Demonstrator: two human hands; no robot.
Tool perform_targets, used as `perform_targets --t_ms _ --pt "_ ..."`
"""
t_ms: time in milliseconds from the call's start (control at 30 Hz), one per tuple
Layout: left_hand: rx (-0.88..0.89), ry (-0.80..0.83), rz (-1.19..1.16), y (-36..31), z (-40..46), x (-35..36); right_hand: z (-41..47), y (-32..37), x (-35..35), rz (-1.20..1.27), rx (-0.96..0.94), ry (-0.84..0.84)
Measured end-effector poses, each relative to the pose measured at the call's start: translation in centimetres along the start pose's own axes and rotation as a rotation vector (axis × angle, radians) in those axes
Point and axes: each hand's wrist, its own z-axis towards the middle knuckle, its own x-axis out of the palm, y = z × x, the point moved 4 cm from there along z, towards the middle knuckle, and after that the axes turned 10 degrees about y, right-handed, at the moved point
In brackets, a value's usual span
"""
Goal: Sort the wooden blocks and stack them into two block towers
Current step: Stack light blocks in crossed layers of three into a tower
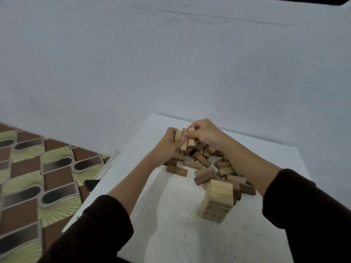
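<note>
Left hand (169,143): gripped pale blocks (183,138) above the pile.
Right hand (201,132): pinched the same bundle from the other side.
Pile (207,168): loose dark and pale blocks, toward the table's (171,224) far edge.
Tower (218,200): pale, standing near the table's middle, touching the pile.
Risk: a block could probably slip from the bundle; the right sleeve (303,205) might knock the tower.
</note>
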Motion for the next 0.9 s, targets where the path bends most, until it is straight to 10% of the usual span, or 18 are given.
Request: perform_targets --t_ms 267,633,900 --pt "-0.024 -0.08 -0.219 4.6 -6.9 -1.9 -3.0 0.6 8.8 -0.184 0.059 -0.105" --pt "-0.192 -0.087 0.524 9.7 -8.7 -1.6 -4.1 -6.3 15.0 -0.105 0.241 -0.152" --pt "-0.295 -0.247 0.55 9.9 -8.8 -2.3 -4.5 -8.8 14.3 -0.12 0.252 -0.144"
